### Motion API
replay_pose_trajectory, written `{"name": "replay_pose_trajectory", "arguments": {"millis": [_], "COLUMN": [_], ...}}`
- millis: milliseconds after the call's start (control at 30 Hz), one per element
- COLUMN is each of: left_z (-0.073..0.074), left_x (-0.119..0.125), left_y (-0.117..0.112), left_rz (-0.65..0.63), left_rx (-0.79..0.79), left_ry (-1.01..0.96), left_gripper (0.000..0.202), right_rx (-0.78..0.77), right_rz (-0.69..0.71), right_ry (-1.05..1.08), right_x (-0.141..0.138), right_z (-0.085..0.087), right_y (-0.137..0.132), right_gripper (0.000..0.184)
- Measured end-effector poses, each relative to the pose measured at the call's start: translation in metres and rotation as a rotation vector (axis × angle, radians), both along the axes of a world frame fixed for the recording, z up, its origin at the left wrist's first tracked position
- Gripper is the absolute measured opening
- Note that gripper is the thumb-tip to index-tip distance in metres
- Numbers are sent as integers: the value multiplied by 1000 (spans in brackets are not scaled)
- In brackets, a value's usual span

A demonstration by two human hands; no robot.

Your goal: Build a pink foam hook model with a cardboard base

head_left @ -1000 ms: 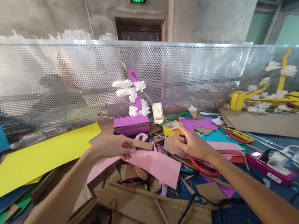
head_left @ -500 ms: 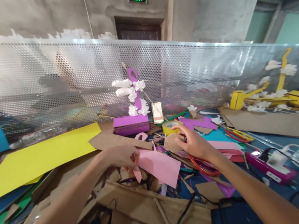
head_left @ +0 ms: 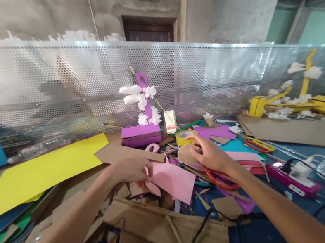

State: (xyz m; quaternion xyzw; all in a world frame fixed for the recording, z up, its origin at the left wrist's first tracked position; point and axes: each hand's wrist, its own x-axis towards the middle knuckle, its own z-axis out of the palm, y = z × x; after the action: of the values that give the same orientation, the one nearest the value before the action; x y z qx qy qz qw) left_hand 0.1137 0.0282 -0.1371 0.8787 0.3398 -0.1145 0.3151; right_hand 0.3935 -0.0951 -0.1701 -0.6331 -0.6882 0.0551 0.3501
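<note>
My left hand point(head_left: 136, 172) is closed on a pink sheet point(head_left: 173, 180), thumb and fingers pinching its left end. A narrow pink strip point(head_left: 153, 188) hangs just below those fingers. My right hand point(head_left: 208, 151) is curled around the right edge of a small brown piece of cardboard point(head_left: 186, 154), its thumb lying against it. Right behind that hand is a roll of yellow tape point(head_left: 181, 137), close to my index finger. Farther back stands a purple box point(head_left: 141, 135), with a purple looped upright point(head_left: 148, 109) carrying white tufts above it.
Cardboard scraps point(head_left: 165, 225) cover the near middle. A yellow sheet point(head_left: 45, 171) lies left, and a purple power strip point(head_left: 294, 180) with a white cable sits right. Yellow pieces with white tufts point(head_left: 291, 103) stand back right. A perforated metal panel point(head_left: 86, 80) closes off the back.
The view has shifted very slightly. The pink strip under my left fingers has tilted a little to the right. Both hands keep nearly the same places.
</note>
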Motion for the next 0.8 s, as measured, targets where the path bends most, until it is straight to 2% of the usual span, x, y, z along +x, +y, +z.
{"name": "replay_pose_trajectory", "arguments": {"millis": [167,333,400,533,667,800], "left_z": [3,0,-1,-3,-3,10], "left_x": [0,3,5,10,10,-2], "left_y": [-1,-5,-9,-13,-14,-11], "left_rz": [-184,-318,-354,-359,-322,-281], "left_rx": [187,170,145,117,149,130], "left_ry": [36,21,13,34,99,138], "left_gripper": [15,32,32,17,18,7], "right_rx": [-1,6,2,-5,12,24], "right_rz": [6,11,7,-7,-9,2], "right_ry": [2,-13,-13,-8,1,38], "right_x": [2,2,2,3,5,8], "right_z": [2,2,1,1,2,3], "right_y": [1,2,2,3,3,3], "right_gripper": [40,39,39,40,41,33]}}
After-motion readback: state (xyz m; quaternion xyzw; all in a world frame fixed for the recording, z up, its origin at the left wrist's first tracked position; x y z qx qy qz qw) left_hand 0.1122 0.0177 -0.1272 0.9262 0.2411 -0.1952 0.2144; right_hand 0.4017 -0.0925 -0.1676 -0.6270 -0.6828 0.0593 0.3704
